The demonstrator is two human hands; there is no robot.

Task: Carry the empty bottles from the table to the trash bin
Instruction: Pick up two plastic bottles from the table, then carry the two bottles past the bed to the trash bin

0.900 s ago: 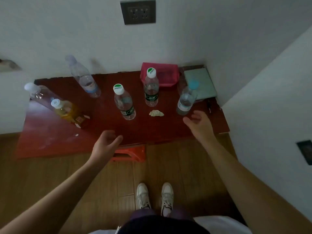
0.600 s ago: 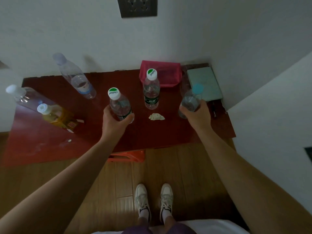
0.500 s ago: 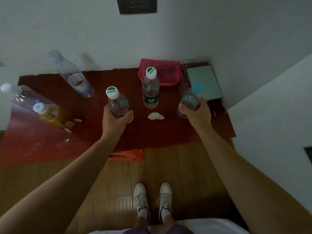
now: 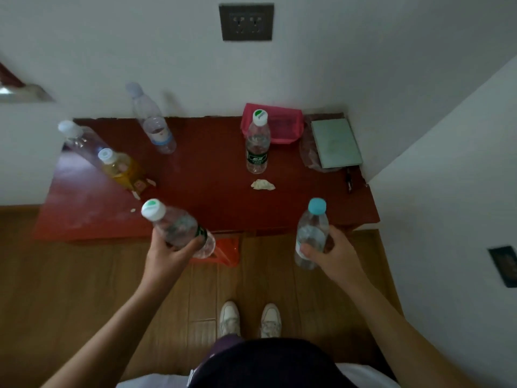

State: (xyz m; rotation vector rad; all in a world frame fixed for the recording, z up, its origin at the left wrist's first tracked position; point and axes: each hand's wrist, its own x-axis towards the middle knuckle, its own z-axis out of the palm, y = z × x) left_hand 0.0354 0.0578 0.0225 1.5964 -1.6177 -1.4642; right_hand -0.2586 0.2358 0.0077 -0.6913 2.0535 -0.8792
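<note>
Carry step: left grip [image 4: 167, 254] wraps green-capped bottle [image 4: 179, 227], right grip [image 4: 333, 254] wraps blue-capped bottle [image 4: 312, 232], both clear of table [image 4: 209, 197]; next, find the bin, not in view.

bottle labels and caps blurred, unreadable

The room was dim and flat, with soft shadows on the wall beyond my fingers. Past them the bottles bowed outward, the bottle in my left hand [image 4: 165, 257] smeared.
</note>
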